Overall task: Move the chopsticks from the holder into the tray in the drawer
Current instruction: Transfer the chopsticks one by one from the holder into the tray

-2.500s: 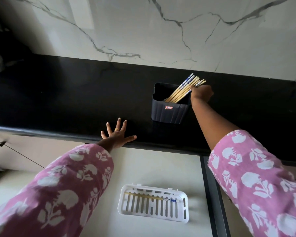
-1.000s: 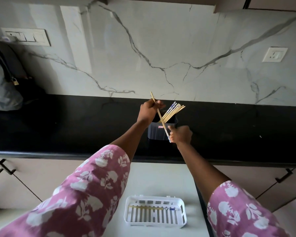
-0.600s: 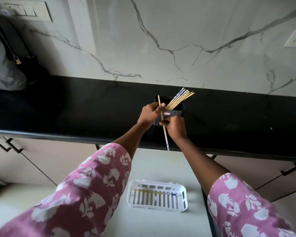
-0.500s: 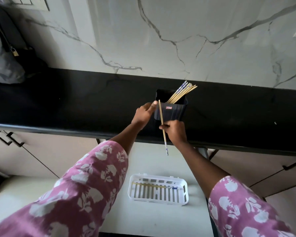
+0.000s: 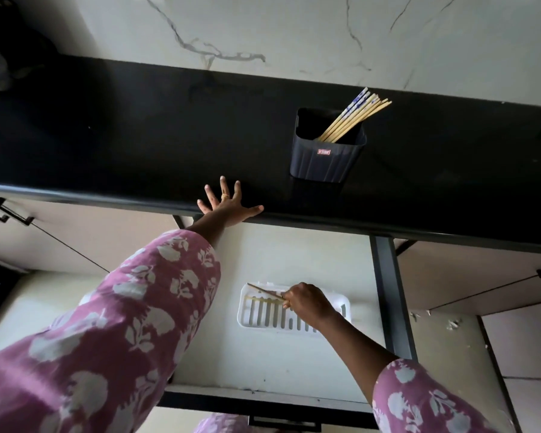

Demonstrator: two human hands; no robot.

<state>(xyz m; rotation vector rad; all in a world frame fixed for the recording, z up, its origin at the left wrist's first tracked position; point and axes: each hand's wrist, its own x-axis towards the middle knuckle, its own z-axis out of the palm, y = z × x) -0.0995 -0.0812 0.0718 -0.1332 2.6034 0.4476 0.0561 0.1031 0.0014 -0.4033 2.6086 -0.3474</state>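
Both arms wear loose sleeves of the same cloth, a dusty pink-mauve printed all over with pale grey-white flowers and leaves. The left sleeve (image 5: pixel 122 323) is wide and baggy and stops well short of the wrist, so the forearm is uncovered. The right sleeve (image 5: pixel 425 401) ends the same way, with a plain edge. The left hand (image 5: pixel 227 206) carries a gold-coloured ring (image 5: pixel 225 197) on one of its middle fingers, too small for its detail to be made out. A strip of the same pink cloth (image 5: pixel 222 424) shows at the bottom edge.
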